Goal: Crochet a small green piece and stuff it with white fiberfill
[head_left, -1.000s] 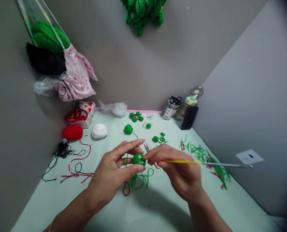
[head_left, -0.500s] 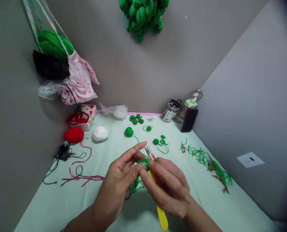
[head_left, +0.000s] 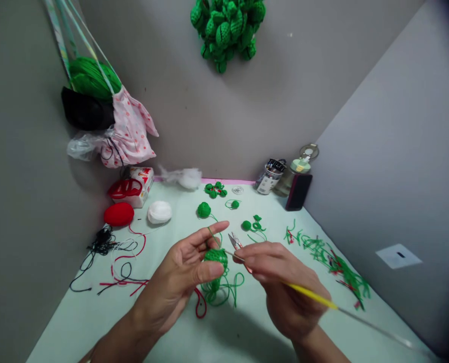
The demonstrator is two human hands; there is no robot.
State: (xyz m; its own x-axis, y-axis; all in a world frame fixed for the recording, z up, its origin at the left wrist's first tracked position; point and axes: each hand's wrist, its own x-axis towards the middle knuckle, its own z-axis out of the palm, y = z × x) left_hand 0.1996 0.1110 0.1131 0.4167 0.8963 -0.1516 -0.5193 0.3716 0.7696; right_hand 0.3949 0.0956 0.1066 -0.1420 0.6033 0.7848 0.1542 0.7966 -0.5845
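My left hand (head_left: 186, 267) pinches a small green crochet piece (head_left: 216, 257) between thumb and fingers. A strand of green yarn runs over its raised index finger. My right hand (head_left: 285, 282) grips a crochet hook with a yellow handle (head_left: 311, 296); its thin metal tip reaches the top edge of the crochet piece. The hook's other metal end points down to the right. Loose green yarn (head_left: 234, 287) hangs or lies beneath the piece, beside a red yarn loop (head_left: 201, 302). Small thread snips (head_left: 235, 241) lie behind, partly hidden by my right fingers.
Red yarn (head_left: 118, 214), white yarn (head_left: 159, 212) and tangled black yarn (head_left: 103, 241) lie left. A green ball (head_left: 204, 209) and small crochet parts sit behind my hands. Yarn scraps (head_left: 334, 259) spread along the right; a phone (head_left: 299, 192) leans near a jar (head_left: 269, 176).
My right hand has moved right and turned, so the hook now lies nearly sideways instead of pointing down towards me. More of the green piece shows. The view has shifted slightly.
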